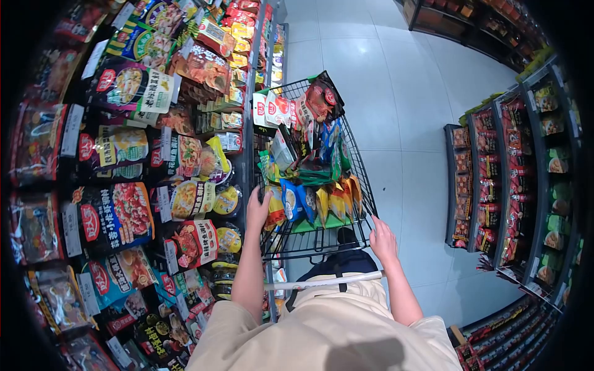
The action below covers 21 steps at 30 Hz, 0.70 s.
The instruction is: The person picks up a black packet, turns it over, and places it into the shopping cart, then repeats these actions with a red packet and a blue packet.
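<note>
A black wire shopping cart [356,143] stands in front of me, loaded with packets. My left hand [258,210] is closed on its left side rim, thumb toward the basket, beside a yellow-and-red packet [274,207]. On the right side rim, my right hand [383,240] is closed with its fingers over the edge. Inside the cart are blue bags [297,199], several orange-yellow packets [337,201], green packaging [318,175], a dark red pouch [320,102] and a white-and-red packet [274,109]. A white handle bar [325,281] crosses in front of my waist.
Tall shelves of seasoning packets [117,213] with price tags line the left, close to the cart. Across the pale tiled floor [427,161], dark shelves [486,179] hold red packs. Another shelf [470,25] stands at the far right, and more racks [513,337] at lower right.
</note>
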### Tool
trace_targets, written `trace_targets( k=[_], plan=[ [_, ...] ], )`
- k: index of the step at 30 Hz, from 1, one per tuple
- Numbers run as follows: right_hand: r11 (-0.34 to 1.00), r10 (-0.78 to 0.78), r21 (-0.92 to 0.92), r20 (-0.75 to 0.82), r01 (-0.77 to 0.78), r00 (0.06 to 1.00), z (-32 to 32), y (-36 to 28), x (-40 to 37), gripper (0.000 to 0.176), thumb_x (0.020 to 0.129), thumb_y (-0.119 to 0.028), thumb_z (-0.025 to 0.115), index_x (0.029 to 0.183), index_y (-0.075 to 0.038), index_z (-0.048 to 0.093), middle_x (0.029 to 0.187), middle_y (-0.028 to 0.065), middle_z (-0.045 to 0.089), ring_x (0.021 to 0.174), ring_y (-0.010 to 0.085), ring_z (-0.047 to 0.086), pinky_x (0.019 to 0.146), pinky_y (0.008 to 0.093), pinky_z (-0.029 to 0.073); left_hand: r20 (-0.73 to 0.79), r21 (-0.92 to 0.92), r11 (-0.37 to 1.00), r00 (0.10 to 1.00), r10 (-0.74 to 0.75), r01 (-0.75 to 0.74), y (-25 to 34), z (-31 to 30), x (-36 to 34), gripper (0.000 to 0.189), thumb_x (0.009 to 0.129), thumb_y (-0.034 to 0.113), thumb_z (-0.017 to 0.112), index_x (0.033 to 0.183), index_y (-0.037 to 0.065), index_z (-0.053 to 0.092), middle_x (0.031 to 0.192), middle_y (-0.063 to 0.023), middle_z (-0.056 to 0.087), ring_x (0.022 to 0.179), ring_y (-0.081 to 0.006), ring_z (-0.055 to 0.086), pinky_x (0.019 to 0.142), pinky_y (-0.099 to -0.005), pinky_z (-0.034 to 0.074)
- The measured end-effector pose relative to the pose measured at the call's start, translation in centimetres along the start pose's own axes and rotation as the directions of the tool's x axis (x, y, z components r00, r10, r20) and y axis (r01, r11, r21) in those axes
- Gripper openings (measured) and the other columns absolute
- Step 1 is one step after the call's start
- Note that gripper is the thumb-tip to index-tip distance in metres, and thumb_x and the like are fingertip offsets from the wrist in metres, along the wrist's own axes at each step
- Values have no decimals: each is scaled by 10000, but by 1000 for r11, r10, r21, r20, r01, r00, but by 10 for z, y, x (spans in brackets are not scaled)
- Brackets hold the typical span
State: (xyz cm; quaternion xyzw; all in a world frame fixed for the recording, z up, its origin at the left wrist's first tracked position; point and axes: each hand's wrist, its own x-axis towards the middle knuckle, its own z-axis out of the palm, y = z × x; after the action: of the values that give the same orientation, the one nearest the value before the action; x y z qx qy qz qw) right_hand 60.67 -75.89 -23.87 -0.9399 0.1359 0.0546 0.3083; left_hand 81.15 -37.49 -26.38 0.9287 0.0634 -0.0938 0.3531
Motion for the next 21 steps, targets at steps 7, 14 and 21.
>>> trace_targets(
  k=[7,14,21],
  plan=[
    [998,-61,-31,-3,61,998,6,4,-3,408,869,-84,564,1276,-62,589,1217,145,653,1140,333,614,937,452,515,-47,202,972,992,-114,121,-72,-45,-172,482,937,337,624,1299,22,582,1329,-250,561,1238,-400,532,1047,-450,427],
    [966,-137,-210,68,148,988,8,3,-5,406,839,-96,616,1242,-48,605,1141,136,672,1093,295,632,1061,493,420,-131,147,951,958,-254,272,-66,-50,-240,395,947,336,584,1289,141,622,1337,-114,584,1176,-337,589,973,-443,479],
    [945,-272,-194,-8,265,962,37,-13,-31,319,915,-101,557,1225,-38,608,963,156,699,994,317,656,1126,565,318,-220,99,955,942,-253,280,-54,-61,-240,310,955,317,561,1199,162,675,1212,-92,653,1041,-345,652,880,-443,516]
  ],
)
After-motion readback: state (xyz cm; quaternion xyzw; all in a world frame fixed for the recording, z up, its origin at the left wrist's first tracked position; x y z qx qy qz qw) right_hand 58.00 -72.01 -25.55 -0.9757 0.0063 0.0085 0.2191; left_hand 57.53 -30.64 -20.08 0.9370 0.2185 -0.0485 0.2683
